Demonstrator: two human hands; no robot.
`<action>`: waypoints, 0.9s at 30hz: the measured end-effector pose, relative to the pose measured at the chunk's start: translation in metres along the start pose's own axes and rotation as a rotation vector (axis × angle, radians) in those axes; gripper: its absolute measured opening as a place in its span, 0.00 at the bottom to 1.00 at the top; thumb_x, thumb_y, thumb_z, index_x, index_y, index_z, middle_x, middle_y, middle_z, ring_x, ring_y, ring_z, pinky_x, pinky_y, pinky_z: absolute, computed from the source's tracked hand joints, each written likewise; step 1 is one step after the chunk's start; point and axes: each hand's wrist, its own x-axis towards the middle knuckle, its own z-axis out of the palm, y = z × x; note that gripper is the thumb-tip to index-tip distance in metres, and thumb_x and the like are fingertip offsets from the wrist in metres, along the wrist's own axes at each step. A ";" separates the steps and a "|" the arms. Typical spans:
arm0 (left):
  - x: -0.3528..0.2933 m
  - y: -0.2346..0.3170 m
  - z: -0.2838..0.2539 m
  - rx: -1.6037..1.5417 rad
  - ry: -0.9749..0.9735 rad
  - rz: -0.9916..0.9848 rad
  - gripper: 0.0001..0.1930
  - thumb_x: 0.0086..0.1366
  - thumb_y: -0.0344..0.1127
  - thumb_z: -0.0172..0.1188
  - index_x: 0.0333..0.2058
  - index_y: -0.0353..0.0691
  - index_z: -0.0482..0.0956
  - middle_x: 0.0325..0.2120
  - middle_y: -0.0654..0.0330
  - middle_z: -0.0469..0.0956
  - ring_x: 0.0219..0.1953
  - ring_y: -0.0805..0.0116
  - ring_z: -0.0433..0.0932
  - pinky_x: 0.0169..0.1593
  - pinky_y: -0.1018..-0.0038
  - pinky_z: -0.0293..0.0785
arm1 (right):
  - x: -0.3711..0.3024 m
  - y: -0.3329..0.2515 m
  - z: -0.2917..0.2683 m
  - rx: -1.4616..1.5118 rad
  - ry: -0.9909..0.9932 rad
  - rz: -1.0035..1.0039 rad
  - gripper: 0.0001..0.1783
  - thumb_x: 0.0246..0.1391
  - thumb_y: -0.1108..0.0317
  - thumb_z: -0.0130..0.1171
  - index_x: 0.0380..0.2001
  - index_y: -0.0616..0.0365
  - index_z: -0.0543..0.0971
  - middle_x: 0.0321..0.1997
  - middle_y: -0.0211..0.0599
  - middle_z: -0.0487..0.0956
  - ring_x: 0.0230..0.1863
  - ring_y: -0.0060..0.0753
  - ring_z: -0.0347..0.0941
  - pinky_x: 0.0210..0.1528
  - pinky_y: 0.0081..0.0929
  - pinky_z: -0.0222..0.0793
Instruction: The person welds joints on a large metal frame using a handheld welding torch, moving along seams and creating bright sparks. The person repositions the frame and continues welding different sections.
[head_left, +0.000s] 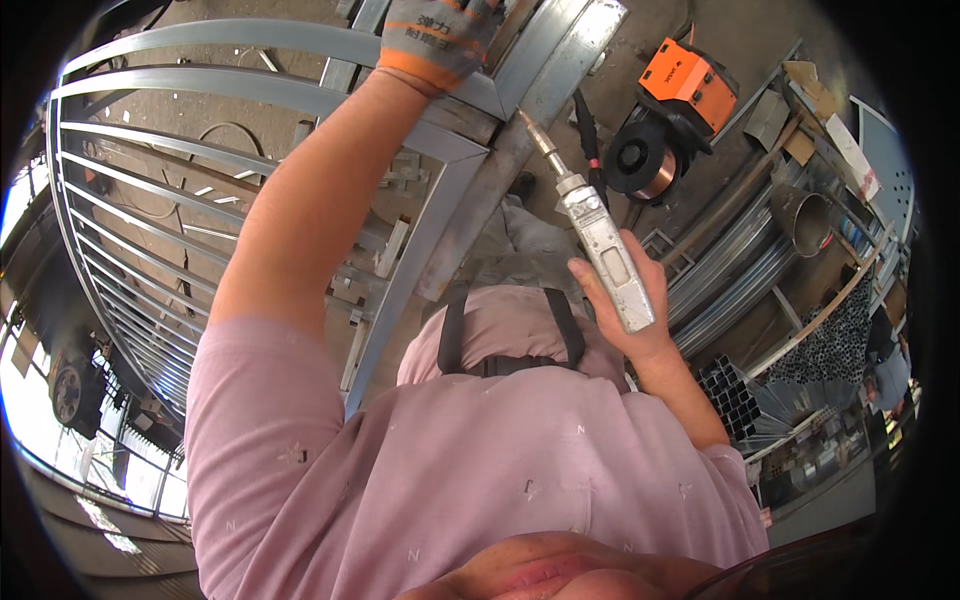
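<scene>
I see the right hand gripping a silver tool, right of middle; the left hand is by the metal frame, top middle; its grip I can't tell.

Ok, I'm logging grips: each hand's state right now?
Left hand: gloved, over the metal frame; grip can't be told.
Right hand: closed, holding the silver tool.

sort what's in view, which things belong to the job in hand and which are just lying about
In use:
silver pointed tool, in the right hand
grey metal frame, at the gloved left hand

Apparently lying about:
round tubes
stacked square tubes
orange machine and wire spool (no link to the tool visible)
</scene>
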 end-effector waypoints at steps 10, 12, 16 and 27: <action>0.004 -0.002 -0.005 0.013 0.030 0.026 0.12 0.59 0.33 0.66 0.42 0.44 0.79 0.42 0.55 0.82 0.48 0.49 0.82 0.50 0.53 0.77 | 0.017 0.013 0.031 0.113 0.084 -0.014 0.14 0.64 0.65 0.75 0.42 0.61 0.81 0.27 0.36 0.83 0.28 0.24 0.80 0.33 0.26 0.73; 0.005 -0.003 -0.006 0.003 0.026 0.027 0.12 0.58 0.32 0.66 0.42 0.44 0.79 0.42 0.55 0.82 0.47 0.49 0.82 0.50 0.53 0.77 | 0.019 0.014 0.036 0.124 0.092 0.007 0.14 0.63 0.65 0.75 0.41 0.61 0.80 0.26 0.37 0.83 0.28 0.26 0.81 0.33 0.27 0.74; 0.004 -0.006 0.000 -0.027 0.054 0.032 0.12 0.58 0.31 0.65 0.42 0.44 0.79 0.41 0.55 0.82 0.47 0.49 0.81 0.50 0.53 0.77 | 0.022 0.009 0.045 0.094 0.121 0.015 0.14 0.63 0.65 0.75 0.41 0.61 0.80 0.26 0.38 0.83 0.28 0.32 0.83 0.33 0.29 0.74; 0.002 -0.001 0.000 0.023 0.062 0.010 0.10 0.60 0.34 0.65 0.40 0.45 0.78 0.40 0.56 0.80 0.48 0.51 0.81 0.50 0.54 0.76 | 0.016 -0.013 0.066 -0.024 0.198 0.060 0.15 0.63 0.65 0.74 0.43 0.61 0.80 0.29 0.43 0.86 0.33 0.43 0.88 0.35 0.32 0.78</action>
